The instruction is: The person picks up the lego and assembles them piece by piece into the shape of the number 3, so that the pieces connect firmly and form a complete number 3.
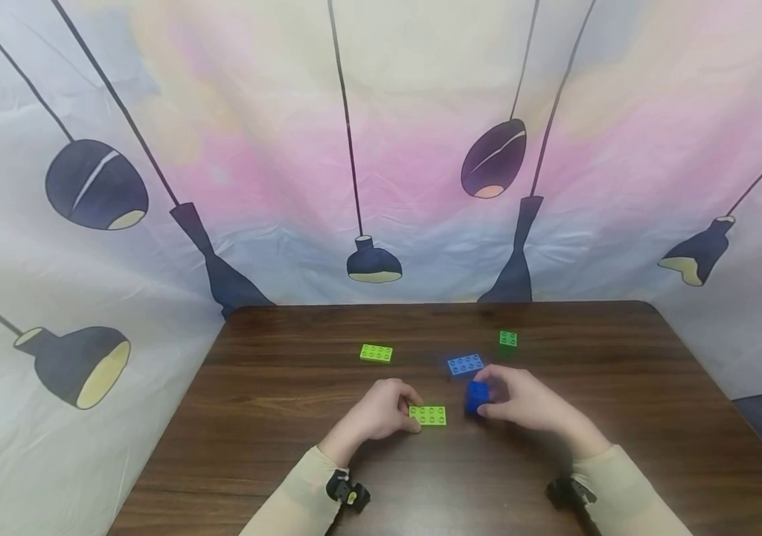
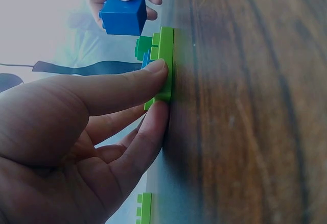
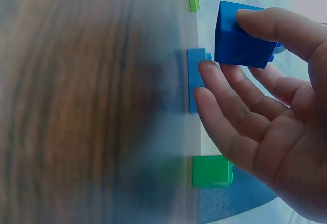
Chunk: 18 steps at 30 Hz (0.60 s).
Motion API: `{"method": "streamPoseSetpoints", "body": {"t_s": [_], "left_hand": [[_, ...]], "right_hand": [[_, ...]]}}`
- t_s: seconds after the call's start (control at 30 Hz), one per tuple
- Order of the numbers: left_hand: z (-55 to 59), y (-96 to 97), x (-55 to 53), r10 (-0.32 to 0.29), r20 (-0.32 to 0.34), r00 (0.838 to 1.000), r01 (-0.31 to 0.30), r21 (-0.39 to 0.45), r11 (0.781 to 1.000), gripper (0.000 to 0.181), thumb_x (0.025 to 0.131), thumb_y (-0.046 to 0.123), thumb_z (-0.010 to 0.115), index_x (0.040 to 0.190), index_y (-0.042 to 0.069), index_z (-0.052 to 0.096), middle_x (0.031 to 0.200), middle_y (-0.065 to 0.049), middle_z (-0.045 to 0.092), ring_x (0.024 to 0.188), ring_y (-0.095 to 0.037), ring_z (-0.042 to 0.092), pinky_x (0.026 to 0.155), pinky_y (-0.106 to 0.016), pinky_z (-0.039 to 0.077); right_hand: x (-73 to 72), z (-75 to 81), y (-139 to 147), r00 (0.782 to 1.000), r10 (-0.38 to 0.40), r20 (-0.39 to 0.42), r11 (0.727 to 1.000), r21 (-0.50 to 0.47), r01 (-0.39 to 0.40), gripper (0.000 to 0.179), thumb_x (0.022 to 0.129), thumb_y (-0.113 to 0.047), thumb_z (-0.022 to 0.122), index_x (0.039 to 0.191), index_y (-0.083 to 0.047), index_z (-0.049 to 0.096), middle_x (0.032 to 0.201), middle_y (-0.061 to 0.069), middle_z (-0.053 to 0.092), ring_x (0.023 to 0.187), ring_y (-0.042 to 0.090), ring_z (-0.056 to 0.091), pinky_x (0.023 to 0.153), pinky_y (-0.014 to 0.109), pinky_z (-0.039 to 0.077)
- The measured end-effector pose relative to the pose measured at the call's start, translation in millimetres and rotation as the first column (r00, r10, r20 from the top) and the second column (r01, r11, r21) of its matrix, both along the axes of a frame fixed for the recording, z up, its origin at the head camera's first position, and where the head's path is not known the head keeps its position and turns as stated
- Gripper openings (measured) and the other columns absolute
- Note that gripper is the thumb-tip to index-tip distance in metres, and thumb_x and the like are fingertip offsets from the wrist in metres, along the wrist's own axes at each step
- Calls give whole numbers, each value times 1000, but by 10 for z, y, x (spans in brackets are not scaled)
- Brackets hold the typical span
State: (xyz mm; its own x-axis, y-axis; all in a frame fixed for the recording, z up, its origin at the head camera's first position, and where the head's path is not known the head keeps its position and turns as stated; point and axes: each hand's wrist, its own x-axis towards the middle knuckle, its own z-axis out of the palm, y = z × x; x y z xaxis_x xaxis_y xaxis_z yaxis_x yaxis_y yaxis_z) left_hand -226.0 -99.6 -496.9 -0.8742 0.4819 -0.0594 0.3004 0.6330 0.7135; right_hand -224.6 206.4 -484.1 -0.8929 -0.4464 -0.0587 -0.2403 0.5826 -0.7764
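My left hand (image 1: 386,409) pinches the left end of a flat lime-green toy brick (image 1: 429,416), which lies studs up on the table. In the left wrist view the thumb sits on one long side of this lime brick (image 2: 166,50). Between thumb and fingers, my right hand (image 1: 522,398) holds a dark blue cube-shaped brick (image 1: 477,398) just right of the lime one. The right wrist view shows the blue cube brick (image 3: 242,35) raised off the table, its studs facing away from the tabletop. The other right fingers are loosely spread beneath it.
Behind the right hand lies a flat blue brick (image 1: 465,364). A small green brick (image 1: 508,339) stands farther back to the right, and another flat lime brick (image 1: 376,353) lies back left. The brown wooden table (image 1: 274,402) ends at a cloth backdrop (image 1: 421,186) printed with lamps.
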Motion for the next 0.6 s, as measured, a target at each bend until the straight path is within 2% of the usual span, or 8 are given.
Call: {"method": "streamPoseSetpoints", "body": {"t_s": [0.27,0.5,0.6], "left_hand": [[2,4,0,-5,0,1000,5,-3,1000,31,78,5,93,105,3,80,75,3,62,68,-6,55,64,-26,47],[-3,4,-6,-11,-9,1000,11,-3,1000,30,77,5,94,104,3,80,74,5,60,67,-6,55,64,-26,47],[-9,13,-12,-6,-15,1000,6,-7,1000,30,77,5,94,103,4,80,74,5,60,67,-5,55,64,-26,47]], "right_hand": [[14,-3,-59,999,38,-23,999,-22,-38,41,92,-17,86,129,-16,66,125,8,71,112,30,71,86,41,62],[45,-13,-137,996,72,-43,996,-55,-74,45,91,-12,85,132,-11,66,128,14,70,109,31,73,84,42,62],[55,-24,-178,996,77,-36,996,-41,-78,44,92,-13,85,132,-13,67,127,11,71,108,28,73,84,40,62]]}}
